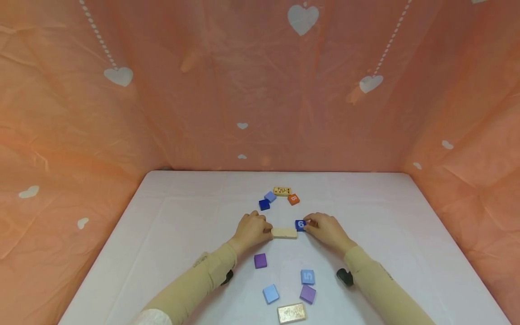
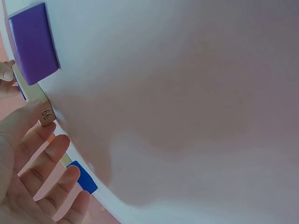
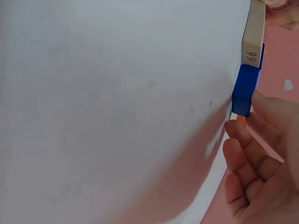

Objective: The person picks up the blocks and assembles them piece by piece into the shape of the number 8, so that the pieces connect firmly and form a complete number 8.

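A pale wooden block [image 1: 284, 233] lies flat mid-table; the digits on its end [image 2: 46, 114] read 66 or 99. My left hand [image 1: 253, 230] pinches its left end between thumb and index finger, the other fingers spread in the left wrist view. At the block's right end sits a blue square tile [image 1: 300, 225] marked with a white 6. Thumb and index finger of my right hand [image 1: 326, 229] pinch this tile [image 3: 245, 86] by its outer edge. Tile and block appear to touch in the right wrist view.
Beyond the hands lie a dark blue tile [image 1: 264, 205], a light blue tile [image 1: 270, 196], a gold-coloured block [image 1: 282, 191] and an orange tile [image 1: 294, 199]. Nearer are purple tiles [image 1: 260, 261] [image 1: 308, 294], light blue tiles [image 1: 271, 294] [image 1: 307, 276] and a gold block [image 1: 291, 313].
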The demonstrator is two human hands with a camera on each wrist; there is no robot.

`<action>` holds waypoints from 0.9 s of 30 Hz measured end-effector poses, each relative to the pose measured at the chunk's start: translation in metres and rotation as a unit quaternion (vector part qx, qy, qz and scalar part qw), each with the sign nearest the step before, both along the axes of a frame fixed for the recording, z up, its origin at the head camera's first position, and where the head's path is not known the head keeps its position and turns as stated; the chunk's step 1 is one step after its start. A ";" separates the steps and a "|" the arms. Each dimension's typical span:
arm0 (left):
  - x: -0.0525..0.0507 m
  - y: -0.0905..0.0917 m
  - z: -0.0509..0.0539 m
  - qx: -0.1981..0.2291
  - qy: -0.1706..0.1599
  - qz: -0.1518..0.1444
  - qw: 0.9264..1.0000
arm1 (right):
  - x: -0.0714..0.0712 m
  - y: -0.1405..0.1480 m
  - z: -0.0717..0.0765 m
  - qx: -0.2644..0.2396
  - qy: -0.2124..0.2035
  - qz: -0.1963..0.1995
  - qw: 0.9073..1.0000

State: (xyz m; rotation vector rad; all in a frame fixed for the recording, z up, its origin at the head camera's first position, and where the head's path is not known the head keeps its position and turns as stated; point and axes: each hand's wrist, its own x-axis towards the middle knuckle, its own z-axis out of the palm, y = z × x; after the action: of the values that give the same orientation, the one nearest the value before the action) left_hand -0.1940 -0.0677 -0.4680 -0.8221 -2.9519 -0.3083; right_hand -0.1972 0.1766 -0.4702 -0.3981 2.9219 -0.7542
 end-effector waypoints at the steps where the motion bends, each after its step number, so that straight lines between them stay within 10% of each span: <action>1: 0.000 0.000 0.000 -0.001 0.000 0.001 1.000 | 0.000 0.000 0.000 0.001 0.002 0.001 1.000; 27: 0.001 0.000 0.001 0.008 -0.006 0.003 1.000 | 0.013 0.003 0.013 -0.012 0.008 0.018 1.000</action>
State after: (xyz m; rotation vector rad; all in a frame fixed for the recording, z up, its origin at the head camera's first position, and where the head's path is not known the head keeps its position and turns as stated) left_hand -0.1926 -0.0677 -0.4673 -0.8110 -2.9590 -0.3372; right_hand -0.1837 0.1798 -0.4569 -0.4604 2.9141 -0.7854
